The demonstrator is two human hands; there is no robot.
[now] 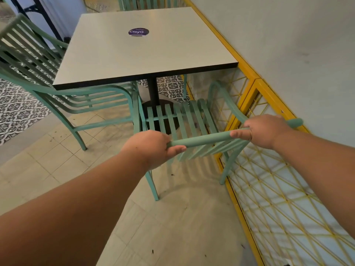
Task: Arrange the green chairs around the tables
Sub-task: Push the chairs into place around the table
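A green slatted chair (184,116) stands at the near edge of a square white table (134,54), its seat partly under the tabletop. My left hand (153,148) grips the left end of the chair's top back rail. My right hand (267,131) grips the same rail near its right end. A second green chair (38,73) stands at the table's left side, its seat tucked under the top. The back of a third green chair (146,2) shows beyond the table's far edge.
A yellow-framed lattice railing (269,189) runs along the right, close to the held chair's right legs, with a grey wall behind it. The table's black post and round base (153,98) sit under the top. Patterned tiles cover the floor at left; beige tiles lie near me.
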